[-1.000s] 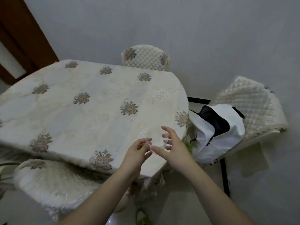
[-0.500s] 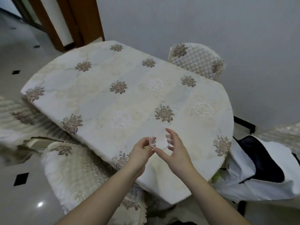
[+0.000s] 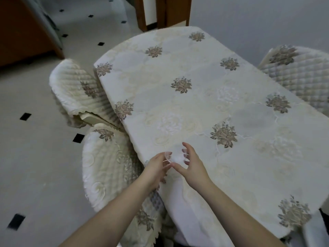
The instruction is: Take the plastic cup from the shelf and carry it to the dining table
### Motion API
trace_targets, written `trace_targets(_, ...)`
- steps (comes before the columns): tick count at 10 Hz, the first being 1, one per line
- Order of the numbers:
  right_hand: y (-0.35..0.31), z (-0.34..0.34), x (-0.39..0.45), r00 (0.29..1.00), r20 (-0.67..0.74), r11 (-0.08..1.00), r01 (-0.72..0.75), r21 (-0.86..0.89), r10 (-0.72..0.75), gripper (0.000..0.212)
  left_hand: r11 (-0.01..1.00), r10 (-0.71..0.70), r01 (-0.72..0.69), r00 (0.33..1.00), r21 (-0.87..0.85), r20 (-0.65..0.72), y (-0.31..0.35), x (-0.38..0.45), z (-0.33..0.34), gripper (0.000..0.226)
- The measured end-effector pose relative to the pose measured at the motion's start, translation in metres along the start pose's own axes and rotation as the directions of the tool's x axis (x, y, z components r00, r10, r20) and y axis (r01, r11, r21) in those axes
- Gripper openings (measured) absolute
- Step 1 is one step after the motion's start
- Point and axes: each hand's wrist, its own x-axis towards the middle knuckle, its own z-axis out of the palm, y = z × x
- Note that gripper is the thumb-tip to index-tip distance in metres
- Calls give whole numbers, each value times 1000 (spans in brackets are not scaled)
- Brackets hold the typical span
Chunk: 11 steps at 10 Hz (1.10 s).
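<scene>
A small clear plastic cup [image 3: 175, 155] is held between both my hands just above the near left edge of the dining table [image 3: 204, 107], which is covered by a cream cloth with brown flower patterns. My left hand [image 3: 156, 167] pinches the cup's left rim with its fingertips. My right hand [image 3: 191, 164] wraps around the cup's right side, thumb below and fingers above. The cup is see-through and hard to make out against the cloth.
Two chairs with quilted cream covers stand at the table's left side, one near [image 3: 110, 168] and one farther back [image 3: 78, 90]. Another covered chair [image 3: 299, 73] is at the far right. Tiled floor [image 3: 35, 139] with black dots lies left; wooden door frame [image 3: 160, 13] behind.
The view has swung left and I have come closer to the table, so the white bag at the right is out of sight. Both hands keep hold of the cup, now over the table's edge.
</scene>
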Motion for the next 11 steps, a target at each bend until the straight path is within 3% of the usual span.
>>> trace_targets(2,7,10,23,998,58,1000,-2,22,0,76,973,101,-103,995,-206,-22,2,14,-11,25)
trace_targets(3,13,11,30,996,81,999,-22,27,19,75,964,84,-90,996,-252,-35,3,21,-12,24)
trace_targets(4,16,10,35,997,77,999,-31,29,29,74,972,104,-97,994,-216,22,0,27,-11,28)
trace_targets(6,23,6,42,999,26,992,-35,-124,38,79,992,76,-77,997,-99,-10,-6,43,-7,48)
trace_targets(9,31,2,42,999,18,963,-29,-268,35,80,993,78,-81,996,-81,-36,-13,51,-1,39)
trace_targets(11,27,-2,37,998,19,949,-43,-314,52,82,995,42,-46,998,-84,-53,-15,44,10,53)
